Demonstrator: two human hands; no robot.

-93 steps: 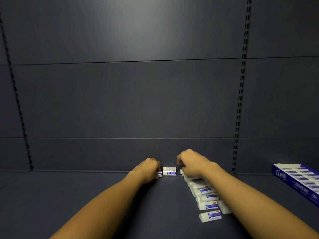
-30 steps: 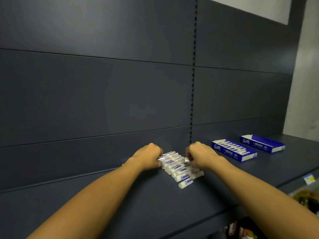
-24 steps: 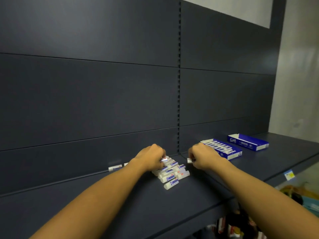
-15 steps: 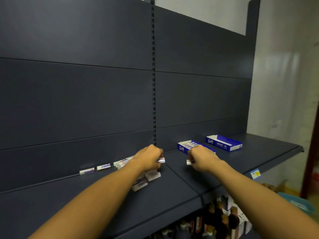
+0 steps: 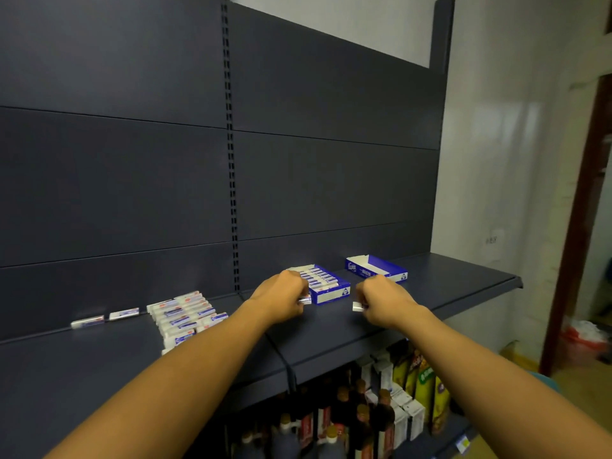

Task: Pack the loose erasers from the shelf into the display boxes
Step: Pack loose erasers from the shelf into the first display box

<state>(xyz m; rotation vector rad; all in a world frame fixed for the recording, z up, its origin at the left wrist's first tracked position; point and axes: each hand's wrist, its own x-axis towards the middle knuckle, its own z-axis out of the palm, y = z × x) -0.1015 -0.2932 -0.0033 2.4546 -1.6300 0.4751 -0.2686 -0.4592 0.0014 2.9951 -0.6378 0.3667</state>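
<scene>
Hands are both loaded right now: your left hand [image 5: 284, 298] is curled round an eraser [image 5: 305, 300], and your right hand [image 5: 384, 298] pinches another one [image 5: 357, 306], both just in front of the full box [image 5: 326, 284]. The empty box [image 5: 376, 268] sits just right of the full one, so that's probably where these go. The loose pile [image 5: 185, 314] is well left of the full box, with two strays [image 5: 106, 318] further left by the back panel. My guess is they're light, a bit grippy, and the paper sleeves can slide, so pinch the long sides and don't squeeze hard. Drop them in flat, sleeve up.
</scene>
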